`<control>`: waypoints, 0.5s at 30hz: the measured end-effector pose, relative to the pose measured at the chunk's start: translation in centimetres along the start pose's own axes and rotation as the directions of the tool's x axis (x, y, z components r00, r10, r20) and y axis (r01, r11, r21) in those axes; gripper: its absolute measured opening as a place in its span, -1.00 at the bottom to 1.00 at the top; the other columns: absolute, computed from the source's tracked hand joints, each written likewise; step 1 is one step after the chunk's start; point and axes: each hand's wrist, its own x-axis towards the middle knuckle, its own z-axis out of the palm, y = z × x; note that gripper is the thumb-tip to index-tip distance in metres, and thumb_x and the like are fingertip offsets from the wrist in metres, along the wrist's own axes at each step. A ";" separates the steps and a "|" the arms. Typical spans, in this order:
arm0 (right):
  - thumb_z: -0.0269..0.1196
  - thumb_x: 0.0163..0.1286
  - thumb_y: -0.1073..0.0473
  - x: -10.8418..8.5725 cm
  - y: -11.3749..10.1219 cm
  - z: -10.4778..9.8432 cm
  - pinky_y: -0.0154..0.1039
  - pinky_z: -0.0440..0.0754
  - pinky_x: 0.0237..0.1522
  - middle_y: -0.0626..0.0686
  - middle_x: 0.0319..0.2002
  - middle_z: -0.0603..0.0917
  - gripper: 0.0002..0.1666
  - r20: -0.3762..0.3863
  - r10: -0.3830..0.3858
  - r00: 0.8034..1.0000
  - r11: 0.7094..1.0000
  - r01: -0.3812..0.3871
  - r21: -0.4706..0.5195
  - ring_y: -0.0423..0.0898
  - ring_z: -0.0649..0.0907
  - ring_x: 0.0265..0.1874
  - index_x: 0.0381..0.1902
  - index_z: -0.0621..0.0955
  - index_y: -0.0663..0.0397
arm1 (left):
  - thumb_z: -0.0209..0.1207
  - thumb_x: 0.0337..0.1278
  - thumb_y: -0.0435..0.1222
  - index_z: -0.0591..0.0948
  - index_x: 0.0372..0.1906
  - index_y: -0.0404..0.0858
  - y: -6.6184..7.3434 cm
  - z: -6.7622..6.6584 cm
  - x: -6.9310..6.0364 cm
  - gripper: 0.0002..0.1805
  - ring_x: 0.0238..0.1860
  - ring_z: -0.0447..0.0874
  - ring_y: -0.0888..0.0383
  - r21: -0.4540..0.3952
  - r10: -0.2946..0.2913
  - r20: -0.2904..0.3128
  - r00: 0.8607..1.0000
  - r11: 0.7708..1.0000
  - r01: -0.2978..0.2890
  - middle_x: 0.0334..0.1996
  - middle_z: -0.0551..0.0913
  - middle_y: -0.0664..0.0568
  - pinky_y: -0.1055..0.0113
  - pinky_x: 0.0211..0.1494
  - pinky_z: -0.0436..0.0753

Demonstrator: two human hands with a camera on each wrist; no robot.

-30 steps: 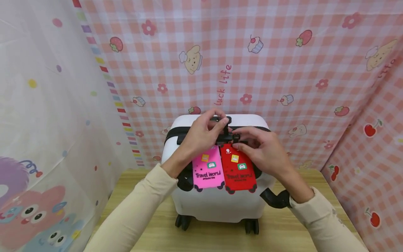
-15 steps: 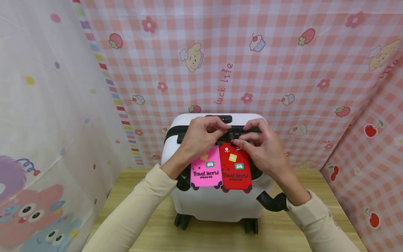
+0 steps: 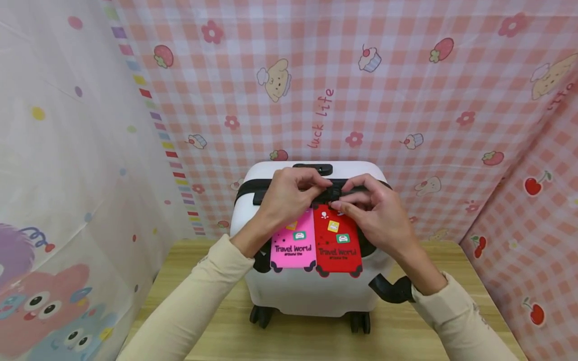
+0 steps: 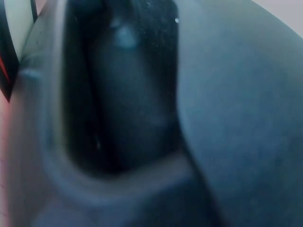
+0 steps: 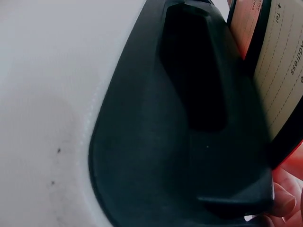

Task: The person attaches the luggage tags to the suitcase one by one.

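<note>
A small white suitcase stands upright, with a pink luggage tag and a red luggage tag hanging side by side at its front. My left hand pinches the red tag's thin black strap beside the suitcase's dark side handle. Close to it on the right, my right hand holds the strap low down, thumb near the red tag's top edge. Fingertips hide much of the strap and buckle. The right wrist view catches a tag's printed address side beside the black handle recess.
Black wheels rest on the wood-grain tabletop. A checked pink cloth rises behind, and a white cartoon-print cloth hangs to the left. A black camera strap sits at the right wrist.
My left fingers have come down from above the handle with the strap end to near the right fingers. Both tags have shifted slightly left.
</note>
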 end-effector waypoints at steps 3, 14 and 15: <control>0.37 0.25 0.36 0.1 0.0 0.0 -0.42 0.64 -0.33 0.12 -0.33 0.80 -0.72 0.008 0.001 1.000 1.000 -0.001 -0.001 -0.32 0.73 -0.36 -0.17 0.50 0.27 | 0.26 0.25 -0.40 0.79 -0.23 -0.25 0.0 0.0 0.0 -0.88 -0.18 0.77 0.22 0.002 0.007 0.005 1.000 1.000 -0.007 -0.25 0.78 0.04 0.42 0.00 0.66; 0.39 0.24 0.33 0.3 -0.2 -0.1 -0.41 0.64 -0.32 0.10 -0.32 0.80 -0.71 0.036 0.064 0.997 0.998 -0.063 -0.027 -0.30 0.75 -0.34 -0.15 0.52 0.24 | 0.27 0.24 -0.38 0.80 -0.24 -0.22 0.0 -0.1 -0.1 -0.88 -0.20 0.76 0.27 -0.001 0.018 0.017 1.000 1.000 -0.018 -0.29 0.79 0.07 0.42 -0.01 0.65; 0.39 0.24 0.33 0.3 -0.2 -0.1 -0.41 0.64 -0.31 0.10 -0.31 0.81 -0.71 0.035 0.074 0.997 0.997 -0.073 -0.033 -0.30 0.75 -0.33 -0.15 0.52 0.24 | 0.27 0.24 -0.38 0.80 -0.25 -0.22 0.0 0.0 0.0 -0.89 -0.20 0.76 0.28 -0.005 0.021 0.017 1.000 1.000 -0.020 -0.29 0.79 0.07 0.42 -0.01 0.65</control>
